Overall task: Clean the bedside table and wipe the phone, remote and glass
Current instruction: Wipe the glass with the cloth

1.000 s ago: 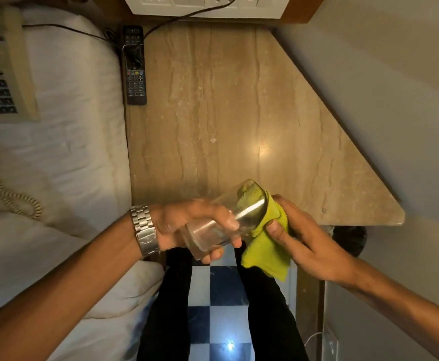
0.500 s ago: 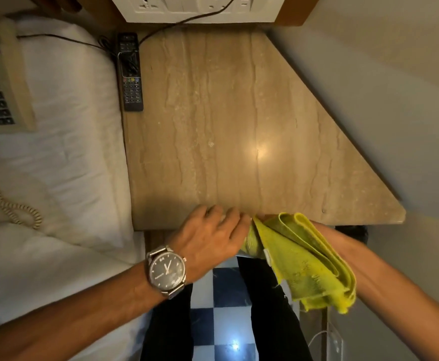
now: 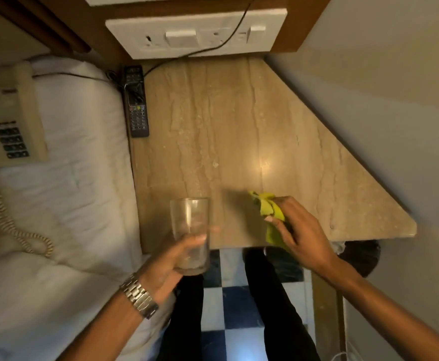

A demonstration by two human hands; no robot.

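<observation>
Marble tabletop [image 3: 213, 121]: beige and veined, with one bright spot of reflected light; I take it as my landmark for everything else.
Glass [image 3: 190, 234]: clear and upright, held over the tabletop's near edge, its base past the edge and above the checkered floor [image 3: 235, 306].
My left hand [image 3: 172, 261]: wrapped around the lower half of the glass, fingers curled across its front, thumb side hidden behind it.
Watch [image 3: 139, 295]: metal band on my left wrist, below the tabletop's near edge.
Cloth [image 3: 269, 213]: yellow-green and bunched, lying on the tabletop near its front edge, to the right of the glass and apart from it.
My right hand [image 3: 300, 234]: closed over the cloth, fingers bent down on it, pressing it to the tabletop.
Remote [image 3: 136, 100]: black, lying flat along the tabletop's left edge at the far end, a thin dark cable crossing over it.
Phone [image 3: 8, 121]: cream, with dark keys, off the tabletop to its left, resting on the white bed [image 3: 77, 178]; its coiled cord trails toward me over the bedding.
Switch panel [image 3: 197, 32]: white, on the wall at the tabletop's far end.
My legs [image 3: 278, 308]: in black trousers, below the tabletop's near edge.
</observation>
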